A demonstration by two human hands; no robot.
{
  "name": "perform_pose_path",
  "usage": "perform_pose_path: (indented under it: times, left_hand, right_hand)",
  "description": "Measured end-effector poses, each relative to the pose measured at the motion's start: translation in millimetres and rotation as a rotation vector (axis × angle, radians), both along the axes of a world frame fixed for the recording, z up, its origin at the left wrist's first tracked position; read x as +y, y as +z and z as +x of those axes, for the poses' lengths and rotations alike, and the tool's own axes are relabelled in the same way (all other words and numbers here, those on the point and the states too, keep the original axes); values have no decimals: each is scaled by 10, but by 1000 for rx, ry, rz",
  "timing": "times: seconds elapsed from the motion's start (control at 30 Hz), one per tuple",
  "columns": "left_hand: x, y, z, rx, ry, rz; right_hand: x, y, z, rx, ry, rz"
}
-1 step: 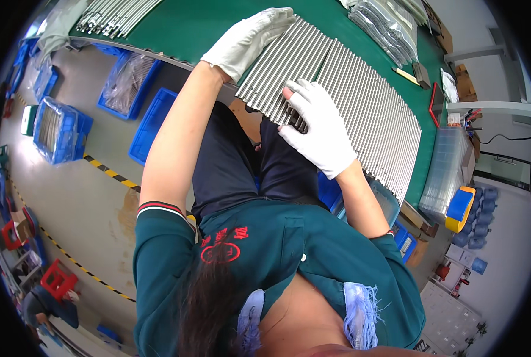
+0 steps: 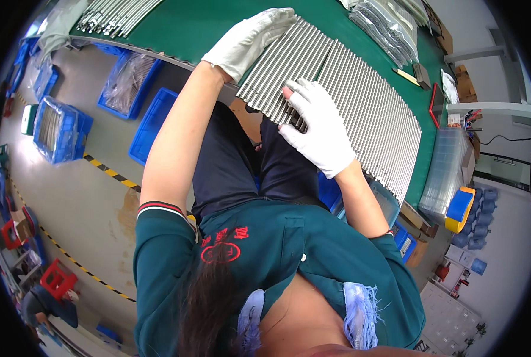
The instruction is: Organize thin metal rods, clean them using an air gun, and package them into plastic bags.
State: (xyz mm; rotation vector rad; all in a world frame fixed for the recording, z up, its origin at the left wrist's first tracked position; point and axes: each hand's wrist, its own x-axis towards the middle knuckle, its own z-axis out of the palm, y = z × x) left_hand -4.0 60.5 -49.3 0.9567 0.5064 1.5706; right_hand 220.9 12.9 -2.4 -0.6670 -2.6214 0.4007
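Note:
Two side-by-side groups of shiny metal rods [image 2: 369, 104] lie in parallel rows on the green tabletop [image 2: 203, 21], a narrow gap between them. Against the left side of the smaller group rests my left hand [image 2: 250, 41] in a white glove, its fingers stretched out together along the outermost rod. My right hand [image 2: 320, 125], also gloved in white, lies over the near ends of the rods around the gap. Its thumb stands apart from the fingers, and a bare fingertip shows through the glove. Neither hand is closed round a rod; the rods under the right palm are hidden.
More rods [image 2: 113, 18] lie at the table's far left. Plastic-wrapped bundles [image 2: 387, 30], a yellow-handled tool [image 2: 406, 76] and a dark block [image 2: 421, 75] sit at the back right. Clear plastic trays [image 2: 447, 172] stack at the right edge. Blue crates [image 2: 152, 126] stand on the floor left.

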Motion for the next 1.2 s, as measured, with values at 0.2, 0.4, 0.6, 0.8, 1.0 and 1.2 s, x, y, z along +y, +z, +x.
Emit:
perform_pose_path:
  times: [0.2,0.4,0.6,0.8,1.0,1.2]
  left_hand:
    - [-34,31,17,9,8,-15]
    - [-44,51,19,10,12,-14]
    - [-68,68,50,34,19,-43]
    - [-83,59,62,1,24,-64]
    - [-88,104,57,-1,24,-95]
    - [-108,129,73,8,26,-103]
  right_hand:
    - [23,-37,-32,27,49,-12]
    - [20,-21,-176,-8,42,-7]
    - [37,-33,-189,57,79,-34]
    - [49,-55,-290,-16,42,-20]
    - [90,-54,-360,46,97,34]
    - [96,-96,-444,13,55,36]
